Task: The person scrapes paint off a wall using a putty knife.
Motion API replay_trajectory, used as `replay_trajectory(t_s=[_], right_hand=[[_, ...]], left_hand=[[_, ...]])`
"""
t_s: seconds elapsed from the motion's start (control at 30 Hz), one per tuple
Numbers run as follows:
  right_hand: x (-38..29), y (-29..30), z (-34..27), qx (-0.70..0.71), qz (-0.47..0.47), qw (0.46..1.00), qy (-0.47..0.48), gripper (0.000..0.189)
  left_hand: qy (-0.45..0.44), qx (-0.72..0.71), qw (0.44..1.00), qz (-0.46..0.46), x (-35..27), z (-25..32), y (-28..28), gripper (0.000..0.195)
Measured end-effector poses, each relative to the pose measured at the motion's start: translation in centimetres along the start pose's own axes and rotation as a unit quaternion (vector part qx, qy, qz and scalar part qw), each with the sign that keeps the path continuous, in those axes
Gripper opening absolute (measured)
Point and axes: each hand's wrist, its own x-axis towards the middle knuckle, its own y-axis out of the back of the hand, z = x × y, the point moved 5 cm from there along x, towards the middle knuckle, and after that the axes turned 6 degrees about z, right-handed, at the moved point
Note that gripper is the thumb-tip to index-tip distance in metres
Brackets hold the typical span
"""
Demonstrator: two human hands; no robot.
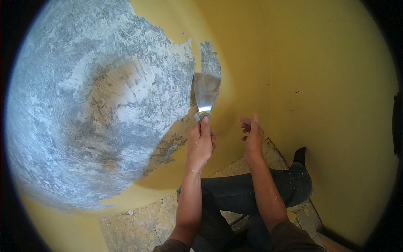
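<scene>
My left hand grips the handle of a wide-bladed putty knife, thumb along the top. Its steel blade points up the wall, and the broad edge meets the painted surface beside a narrow scraped strip. To the left spreads a large bare patch, mottled grey and white with a ragged border. Yellow paint covers the wall to the right of the blade. My right hand is raised near the corner, fingers apart and partly curled, holding nothing.
A second yellow wall meets the first at a corner on the right. Paint flakes and debris lie over the tiled floor. My bent leg in dark jeans extends below my forearms towards the right wall.
</scene>
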Motion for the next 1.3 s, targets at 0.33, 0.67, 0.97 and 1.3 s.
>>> replay_trajectory(t_s=[0.33, 0.67, 0.97, 1.3], right_hand=[[-0.8, -1.0, 0.2, -0.043, -0.019, 0.999, -0.005, 0.062], [-0.7, -1.5, 0.5, -0.034, -0.041, 0.998, -0.013, 0.063], [0.3, 0.0, -0.5, -0.011, -0.03, 0.999, -0.017, 0.063], [0.2, 0.6, -0.8, -0.021, -0.034, 0.999, -0.023, 0.062]], left_hand=[[-0.048, 0.017, 0.999, -0.004, 0.7, -0.9, -0.6, 0.045], [-0.068, 0.015, 0.998, 0.013, -0.8, 0.9, -1.0, 0.049], [-0.062, -0.005, 0.997, 0.039, -1.5, -2.4, -2.2, 0.047], [-0.031, -0.048, 0.998, 0.029, -1.4, -1.7, -3.5, 0.048]])
